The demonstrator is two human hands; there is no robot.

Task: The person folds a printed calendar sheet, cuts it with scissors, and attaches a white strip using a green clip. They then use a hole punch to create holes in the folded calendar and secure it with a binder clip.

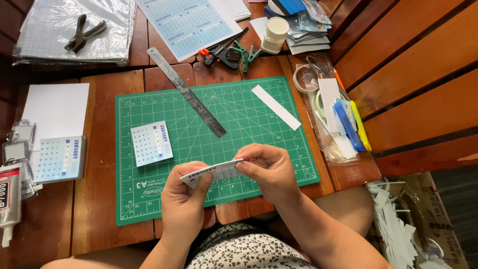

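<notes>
1. I see both hands low centre, over the near edge of the green mat (249,124).
2. Left hand (183,199): fingers curled, thumb and forefinger pinching the left end of a small card stack (211,172). Closed on it.
3. Right hand (266,168): fingers bent, tips pinching the right end of the same stack. Closed on it.
4. Card stack: held edge-on between the hands, nearly level, above the mat and not touching it. Top face shows a pale grid print; I can't tell how many sheets.
5. On the mat: a second small card pile (151,143) to the left, lying flat, well apart from the hands. Steel ruler (187,92) lies diagonally across the mat's upper edge. White paper strip (276,106) lies diagonally at upper right.
6. Left of the mat: another card pile (59,158) on white paper (56,108), with a glue tube (10,199) at the frame edge.
7. Far side: punch pliers (82,34) on a plastic-sleeved pad, a printed blue sheet (189,22), clamps (231,52), a white jar (275,35).
8. Right of the mat: clear pouch with pens and scissors (341,117). Paper offcuts in a box (398,224) at lower right.
</notes>
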